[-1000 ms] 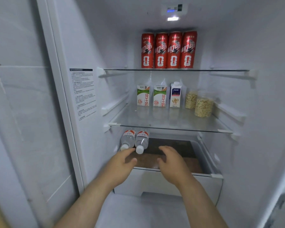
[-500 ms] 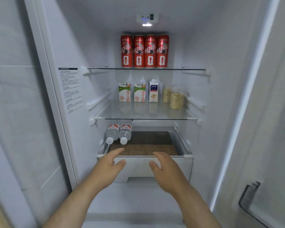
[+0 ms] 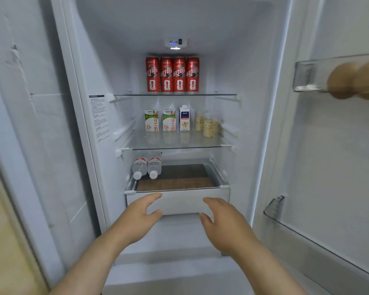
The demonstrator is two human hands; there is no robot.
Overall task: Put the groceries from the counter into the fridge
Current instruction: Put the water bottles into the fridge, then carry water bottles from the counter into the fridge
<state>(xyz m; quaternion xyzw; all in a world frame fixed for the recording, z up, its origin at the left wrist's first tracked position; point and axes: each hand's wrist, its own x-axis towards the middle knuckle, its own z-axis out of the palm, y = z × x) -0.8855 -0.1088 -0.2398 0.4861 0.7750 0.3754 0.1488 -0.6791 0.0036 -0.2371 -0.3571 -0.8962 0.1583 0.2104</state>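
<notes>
Two hands, ours, reach toward the open fridge (image 3: 243, 67), and both hold nothing. Our left hand (image 3: 136, 218) has its fingers straight and close together, with the thumb spread below them, in front of the left part of the white drawer (image 3: 179, 202). Our right hand (image 3: 226, 222) mirrors it at the right part, fingers relaxed and thumb apart. We cannot tell whether either hand touches the drawer front.

We look down into the drawer, where a brown liner (image 3: 179, 177) covers the floor. Two water bottles (image 3: 140, 167) lie side by side at its back left, touching each other, caps toward us.

Four red cans (image 3: 166, 74) stand upright in a tight row at the back of the upper glass shelf (image 3: 222, 94). On the lower glass shelf (image 3: 179, 143) two green-and-white cartons (image 3: 151, 121) stand near each other. A blue-and-white carton (image 3: 184, 118) stands just to their right. Two clear jars (image 3: 210, 125) of pale grains stand at the right end, one partly behind the other.

At the upper right, a clear door bin (image 3: 307, 73) holds brown eggs (image 3: 349, 79), which are blurred.
</notes>
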